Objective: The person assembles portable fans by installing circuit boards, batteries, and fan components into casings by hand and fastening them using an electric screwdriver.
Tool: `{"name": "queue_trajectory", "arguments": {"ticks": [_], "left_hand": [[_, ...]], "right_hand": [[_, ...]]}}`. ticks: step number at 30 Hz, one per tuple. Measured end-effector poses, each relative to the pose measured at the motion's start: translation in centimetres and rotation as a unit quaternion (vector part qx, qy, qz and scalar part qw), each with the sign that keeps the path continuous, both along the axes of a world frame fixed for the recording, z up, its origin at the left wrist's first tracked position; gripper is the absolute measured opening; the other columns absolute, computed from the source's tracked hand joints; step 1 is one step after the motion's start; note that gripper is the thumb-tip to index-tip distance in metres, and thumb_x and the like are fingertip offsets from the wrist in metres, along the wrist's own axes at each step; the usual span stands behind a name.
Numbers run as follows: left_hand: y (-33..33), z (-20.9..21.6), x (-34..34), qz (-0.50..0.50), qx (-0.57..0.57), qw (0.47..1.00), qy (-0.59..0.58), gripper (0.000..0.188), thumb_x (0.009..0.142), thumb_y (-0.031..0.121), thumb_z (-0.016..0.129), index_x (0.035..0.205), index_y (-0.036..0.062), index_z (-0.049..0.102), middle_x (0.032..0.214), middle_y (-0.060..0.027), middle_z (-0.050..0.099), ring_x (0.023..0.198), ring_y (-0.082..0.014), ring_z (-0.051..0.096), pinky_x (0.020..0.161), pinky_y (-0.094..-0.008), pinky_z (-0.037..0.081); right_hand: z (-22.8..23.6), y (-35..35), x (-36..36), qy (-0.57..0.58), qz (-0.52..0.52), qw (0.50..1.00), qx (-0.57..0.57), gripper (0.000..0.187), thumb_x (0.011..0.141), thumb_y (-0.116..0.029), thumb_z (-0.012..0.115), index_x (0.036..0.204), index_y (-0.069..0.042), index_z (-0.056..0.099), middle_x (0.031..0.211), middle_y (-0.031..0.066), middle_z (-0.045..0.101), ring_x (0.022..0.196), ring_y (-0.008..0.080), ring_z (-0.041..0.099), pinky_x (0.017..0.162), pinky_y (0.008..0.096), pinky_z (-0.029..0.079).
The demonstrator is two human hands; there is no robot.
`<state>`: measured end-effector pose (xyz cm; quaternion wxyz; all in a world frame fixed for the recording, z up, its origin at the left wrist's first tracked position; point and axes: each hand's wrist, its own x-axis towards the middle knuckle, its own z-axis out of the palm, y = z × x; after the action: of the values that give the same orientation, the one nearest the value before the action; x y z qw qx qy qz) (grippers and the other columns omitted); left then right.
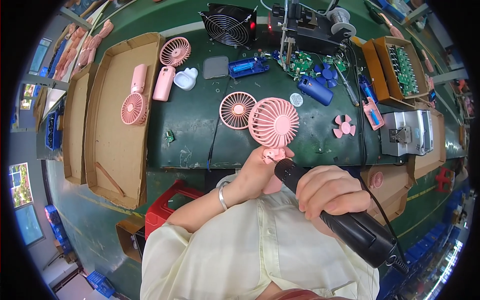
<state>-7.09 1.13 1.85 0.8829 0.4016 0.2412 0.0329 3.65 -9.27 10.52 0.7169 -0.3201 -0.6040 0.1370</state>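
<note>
A pink handheld fan (274,122) is gripped by its handle in my left hand (256,170), its round grille pointing away from me. My right hand (332,192) wraps round a black electric screwdriver (357,235), whose tip meets the fan's neck just below the grille. Whether a screw sits there is too small to tell. Just left of the held fan lies a loose pink fan grille (238,110). Off to the right on the green table are a pink fan blade (344,126) and a pink handle shell (373,114).
A cardboard tray (112,165) on the left holds a pink fan (133,107). Farther back stand a black cooling fan (229,27), circuit boards (300,64) and a blue handle shell (315,90). A metal box (407,132) and a carton of boards (385,70) are at right.
</note>
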Motion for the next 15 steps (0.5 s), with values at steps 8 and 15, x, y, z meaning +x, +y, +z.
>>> {"name": "queue_trajectory", "arguments": {"ticks": [8,15], "left_hand": [[0.5,0.2,-0.1,-0.021,0.065,0.998,0.007,0.016,0.094,0.011,0.050,0.101,-0.0006,0.058,0.086,-0.0042,0.063,0.077,-0.0091,0.059,0.072,-0.0237,0.050],[1.8,1.3,-1.7,-0.034,0.044,0.998,0.032,0.017,0.092,0.016,0.056,0.102,0.0015,0.058,0.087,-0.0029,0.060,0.077,-0.0103,0.058,0.072,-0.0268,0.050]], "right_hand": [[0.1,0.6,0.6,-0.007,0.059,0.998,0.035,0.015,0.089,-0.011,0.055,0.088,-0.004,0.042,0.069,0.0114,0.061,0.050,0.0223,0.059,0.045,0.0337,0.050],[0.1,1.1,0.2,-0.029,0.044,0.998,0.022,0.013,0.089,-0.012,0.055,0.090,-0.005,0.044,0.066,0.0104,0.061,0.053,0.0224,0.060,0.045,0.0349,0.050]]}}
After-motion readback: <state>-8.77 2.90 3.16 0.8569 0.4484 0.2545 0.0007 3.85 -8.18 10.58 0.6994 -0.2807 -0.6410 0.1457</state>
